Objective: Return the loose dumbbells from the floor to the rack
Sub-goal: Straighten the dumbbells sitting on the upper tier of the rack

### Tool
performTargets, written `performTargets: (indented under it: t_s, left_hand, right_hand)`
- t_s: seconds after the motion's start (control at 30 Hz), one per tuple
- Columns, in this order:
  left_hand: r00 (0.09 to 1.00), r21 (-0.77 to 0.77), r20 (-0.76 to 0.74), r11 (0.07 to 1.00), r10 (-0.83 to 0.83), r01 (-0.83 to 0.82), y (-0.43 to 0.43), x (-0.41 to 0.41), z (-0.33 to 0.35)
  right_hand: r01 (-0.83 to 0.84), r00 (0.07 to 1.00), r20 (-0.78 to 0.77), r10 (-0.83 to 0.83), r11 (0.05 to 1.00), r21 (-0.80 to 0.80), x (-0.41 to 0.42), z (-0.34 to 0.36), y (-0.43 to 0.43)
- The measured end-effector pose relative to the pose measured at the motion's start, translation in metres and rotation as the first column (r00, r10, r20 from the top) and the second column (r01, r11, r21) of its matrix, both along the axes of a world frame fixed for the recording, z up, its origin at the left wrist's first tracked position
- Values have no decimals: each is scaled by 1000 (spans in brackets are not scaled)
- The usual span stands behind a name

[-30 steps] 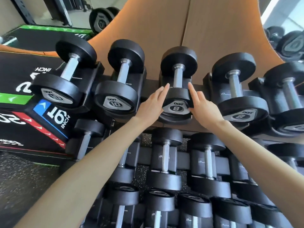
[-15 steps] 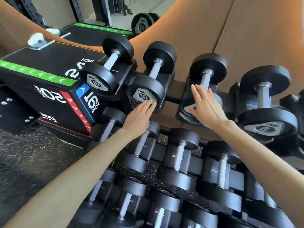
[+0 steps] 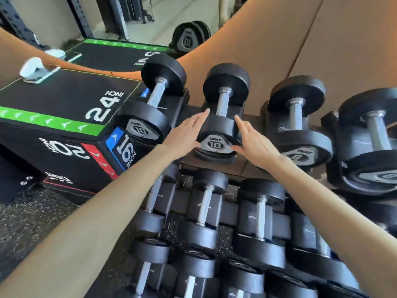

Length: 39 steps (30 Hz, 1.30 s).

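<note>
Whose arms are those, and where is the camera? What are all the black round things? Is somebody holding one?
The camera sits on a person's head and looks down, so those are that person's own arms. The left hand and the right hand have straight fingers, one hand on each side of the dumbbell marked 10. A dumbbell is a weight with a metal handle and two round black ends. This one lies in a cradle on the top row of the rack. Neither hand grips anything. More dumbbells lie beside it and on the rows below. At the left stands a big black box printed with 24, 20 and 16.
</note>
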<state>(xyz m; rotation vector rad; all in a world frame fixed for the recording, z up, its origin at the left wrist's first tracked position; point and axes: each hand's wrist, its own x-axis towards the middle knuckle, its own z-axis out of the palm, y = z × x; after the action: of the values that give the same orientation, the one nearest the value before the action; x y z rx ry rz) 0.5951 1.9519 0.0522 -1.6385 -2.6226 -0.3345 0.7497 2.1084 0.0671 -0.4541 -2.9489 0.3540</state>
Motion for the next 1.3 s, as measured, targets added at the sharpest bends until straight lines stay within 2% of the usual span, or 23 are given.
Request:
performTargets:
  t_s: [0.1,0.23,0.67,0.8,0.9,1.0,1.1,1.3]
  left_hand:
    - [997,22,27,997,-73,72,6,-13,-3]
    - [990,99,30,986,-136,133,7,-20,-14]
    - [984,138,70,979,-162,151,2,-26,-17]
    - [994,106,46,990,-98,93,-2,-18,-12]
    - [998,57,-42,997,-45,48,-13,-9,-12]
    - [982,55,-180,996,-60,71,-38,0,-14]
    - [947,57,-315,995,-64,86,-64,8,-12]
    - [941,103,-332,994,71,-39,-125,18,-6]
  right_hand:
    - [102,995,32,-99,989,-108,-15,1,-3]
    - [149,988,47,-144,976,-157,-18,0,-6]
    - [202,979,0,-203,972,-118,-21,-3,-20]
    - [232,973,39,-229,967,-101,-19,6,-29]
    - [237,971,40,-237,971,-1,-9,12,-42]
    - [173,985,-2,-175,969,178,7,14,-54]
    - [122,993,-38,-116,951,285,17,18,-62]
    - [32,998,-55,-13,931,363,4,22,-87]
